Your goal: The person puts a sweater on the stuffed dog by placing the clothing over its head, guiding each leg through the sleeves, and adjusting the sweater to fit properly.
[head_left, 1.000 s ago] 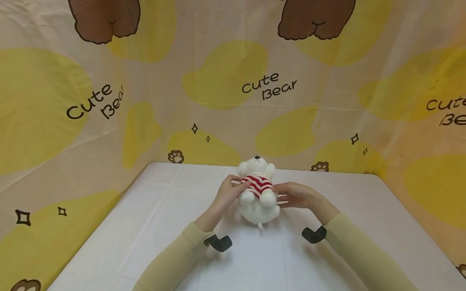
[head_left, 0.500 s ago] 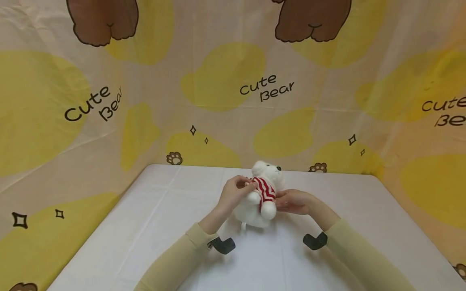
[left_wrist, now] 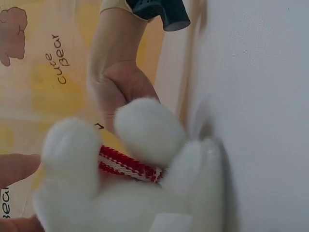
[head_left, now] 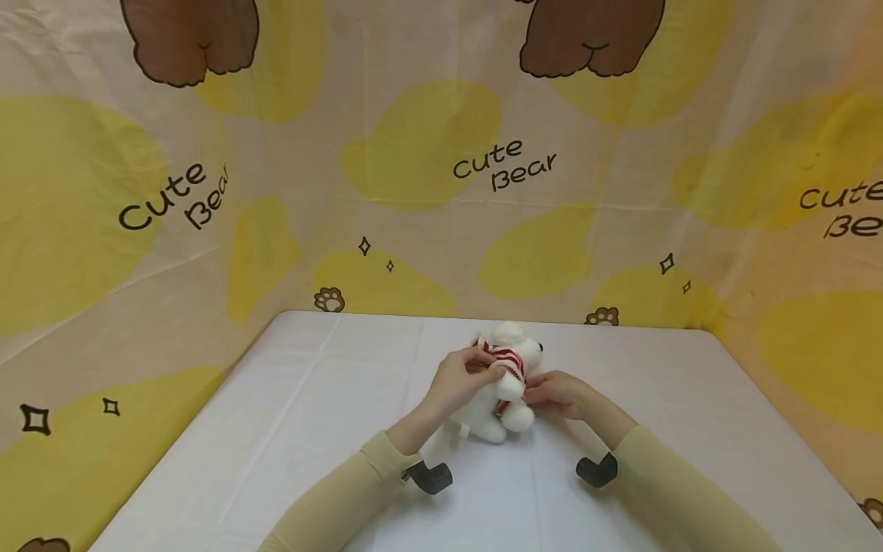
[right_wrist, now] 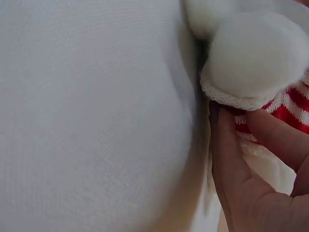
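Left hand (head_left: 464, 377) pinching striped sweater (head_left: 509, 360) on white plush bear (head_left: 498, 387); right hand (head_left: 559, 396) apparently pinching sweater hem too, bear resting on table (head_left: 276, 429).

Small white plush bear (head_left: 502, 383) in red-and-white striped knit sweater (head_left: 509, 362). Fluffy fur, round paws, black nose pointing right. Tipped on its side near middle of surface, toward far edge, rump resting on surface, head away from viewer. Sweater cuff edged white around one paw. Small white tag sticking out at bear's lower left.
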The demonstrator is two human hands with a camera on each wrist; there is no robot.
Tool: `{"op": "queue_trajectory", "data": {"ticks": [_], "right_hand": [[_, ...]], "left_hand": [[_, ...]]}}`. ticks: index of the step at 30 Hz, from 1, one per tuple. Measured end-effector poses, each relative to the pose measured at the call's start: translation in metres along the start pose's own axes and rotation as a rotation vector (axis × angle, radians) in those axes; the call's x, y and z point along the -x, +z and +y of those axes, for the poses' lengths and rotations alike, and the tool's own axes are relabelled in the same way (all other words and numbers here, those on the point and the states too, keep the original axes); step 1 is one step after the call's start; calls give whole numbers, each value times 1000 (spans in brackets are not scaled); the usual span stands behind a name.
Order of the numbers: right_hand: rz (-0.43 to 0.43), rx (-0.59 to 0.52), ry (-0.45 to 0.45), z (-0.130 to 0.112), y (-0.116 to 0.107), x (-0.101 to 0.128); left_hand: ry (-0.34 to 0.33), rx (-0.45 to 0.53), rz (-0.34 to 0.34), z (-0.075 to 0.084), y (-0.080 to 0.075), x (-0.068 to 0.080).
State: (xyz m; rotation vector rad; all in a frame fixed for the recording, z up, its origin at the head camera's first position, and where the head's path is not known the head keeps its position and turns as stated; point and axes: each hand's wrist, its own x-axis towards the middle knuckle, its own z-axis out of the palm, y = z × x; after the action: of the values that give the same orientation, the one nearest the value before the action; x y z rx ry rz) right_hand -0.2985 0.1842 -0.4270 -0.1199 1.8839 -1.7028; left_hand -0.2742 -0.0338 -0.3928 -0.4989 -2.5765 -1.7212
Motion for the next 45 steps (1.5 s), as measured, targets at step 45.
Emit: {"op": "queue_trajectory", "data": {"ticks": [45], "right_hand": [[421,601,-325,-41,48,18]], "left_hand": [[-307,305,3,-62,-38,-38]]}}
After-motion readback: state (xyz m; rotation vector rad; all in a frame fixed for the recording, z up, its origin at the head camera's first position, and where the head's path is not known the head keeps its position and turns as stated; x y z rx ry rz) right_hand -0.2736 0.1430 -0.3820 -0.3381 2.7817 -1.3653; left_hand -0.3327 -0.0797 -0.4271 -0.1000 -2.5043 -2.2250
